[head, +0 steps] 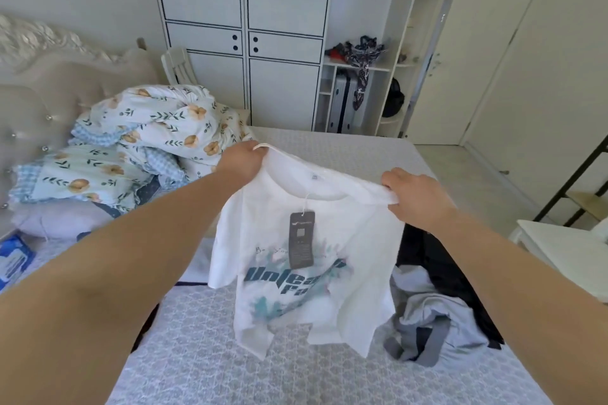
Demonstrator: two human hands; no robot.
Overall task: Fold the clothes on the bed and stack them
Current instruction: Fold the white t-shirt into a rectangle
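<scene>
White cotton, the t-shirt (306, 273) hangs in the air above the bed (204, 355), spread between both hands with its dark tag (301, 239) dangling below the collar. Its shoulders are pinched by the left hand (241, 159) and the right hand (416, 196), fingers curled into the fabric. Beside the t-shirt, toward the right hand, a grey garment (427, 316) and a black garment (434, 260) lie crumpled on the bed.

T-shirt (306, 273) held up over the bed (204, 355) between left hand (241, 159) and right hand (416, 196), a tag (302, 239) hung at its front. Crumpled clothes (427, 319) lie right of it, bedding (144, 141) heaped far left, wardrobe (243, 36) behind.
</scene>
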